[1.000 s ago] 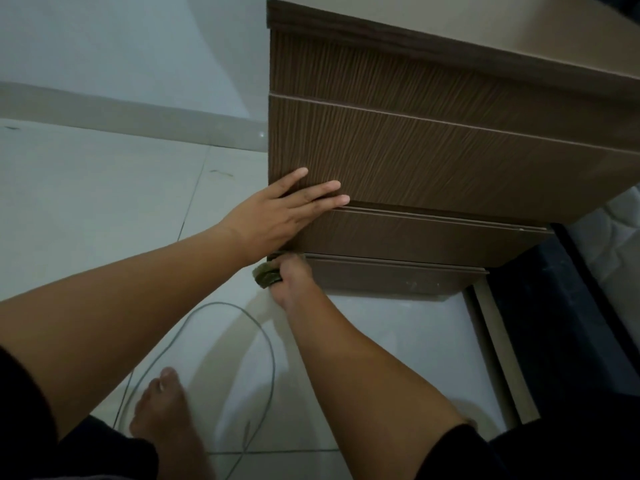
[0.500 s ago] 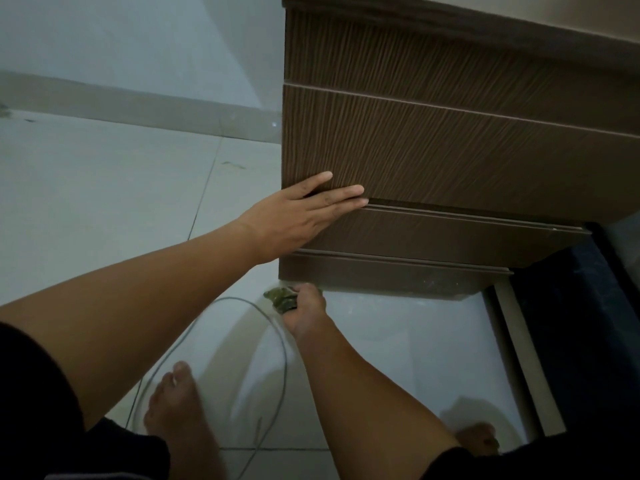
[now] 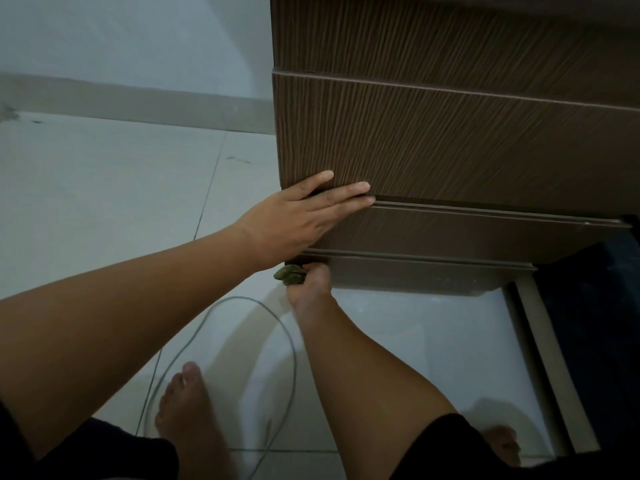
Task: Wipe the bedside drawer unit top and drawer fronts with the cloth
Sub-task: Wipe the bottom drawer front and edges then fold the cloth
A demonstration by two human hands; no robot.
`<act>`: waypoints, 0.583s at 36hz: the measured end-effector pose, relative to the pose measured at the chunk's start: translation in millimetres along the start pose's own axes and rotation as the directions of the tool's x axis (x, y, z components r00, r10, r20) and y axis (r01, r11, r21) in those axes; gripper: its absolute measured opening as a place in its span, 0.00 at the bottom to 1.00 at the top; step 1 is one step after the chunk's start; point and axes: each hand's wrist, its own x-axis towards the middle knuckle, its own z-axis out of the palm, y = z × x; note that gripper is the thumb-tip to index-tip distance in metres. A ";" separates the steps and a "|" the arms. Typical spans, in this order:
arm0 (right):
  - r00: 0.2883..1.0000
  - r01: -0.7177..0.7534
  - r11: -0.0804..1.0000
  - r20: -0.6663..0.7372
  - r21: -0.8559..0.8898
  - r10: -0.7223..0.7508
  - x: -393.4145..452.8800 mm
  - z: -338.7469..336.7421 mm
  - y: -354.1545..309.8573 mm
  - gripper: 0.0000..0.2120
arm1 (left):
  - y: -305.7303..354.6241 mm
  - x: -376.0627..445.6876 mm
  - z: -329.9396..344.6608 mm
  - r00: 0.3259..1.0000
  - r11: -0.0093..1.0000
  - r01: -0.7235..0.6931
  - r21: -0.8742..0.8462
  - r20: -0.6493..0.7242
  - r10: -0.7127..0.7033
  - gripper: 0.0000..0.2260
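The dark brown wood-grain drawer unit (image 3: 450, 140) fills the upper right, its drawer fronts stacked and its top out of view. My left hand (image 3: 301, 216) lies flat, fingers spread, on the left end of the drawer fronts at the gap above the lower drawer. Below it my right hand (image 3: 308, 285) is closed around a bunched green cloth (image 3: 290, 274) and presses it against the bottom plinth strip (image 3: 415, 275) at the unit's lower left corner. Most of the cloth is hidden inside the fist.
Pale floor tiles (image 3: 104, 202) spread to the left, with a grey skirting board (image 3: 138, 102) along the wall. A thin grey cable (image 3: 242, 303) loops on the floor by my bare feet (image 3: 187, 410). A dark bed base (image 3: 595, 323) borders the right side.
My right hand with the cloth dropped below the unit's lower left corner, then rose back against the plinth. My left hand stayed flat on the drawer fronts. The view moved closer.
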 end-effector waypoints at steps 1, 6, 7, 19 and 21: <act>1.000 0.004 1.000 -0.017 0.008 -0.004 1.9 -0.5 -1.3 0.15 | -0.3 0.5 0.3 1.000 1.000 0.000 0.009 0.004 0.000 0.26; 1.000 0.006 0.999 -0.020 0.039 -0.005 0.6 -9.2 -18.1 0.13 | 5.3 -0.9 1.0 0.999 1.000 0.025 0.008 0.028 -0.025 0.26; 1.000 0.015 0.999 -0.012 0.032 -0.015 -2.2 -11.6 -24.0 0.13 | 7.4 0.3 0.4 0.999 1.000 0.026 0.008 0.030 -0.026 0.26; 0.997 0.066 0.992 -0.050 0.104 -0.061 -1.7 -48.8 -68.7 0.13 | 40.5 44.7 -11.8 0.999 0.950 0.005 -0.312 0.039 0.007 0.25; 0.993 0.085 0.993 -0.083 0.086 -0.078 1.2 -55.4 -76.5 0.12 | 39.7 51.8 -15.7 0.996 0.941 0.020 -0.337 0.089 0.010 0.27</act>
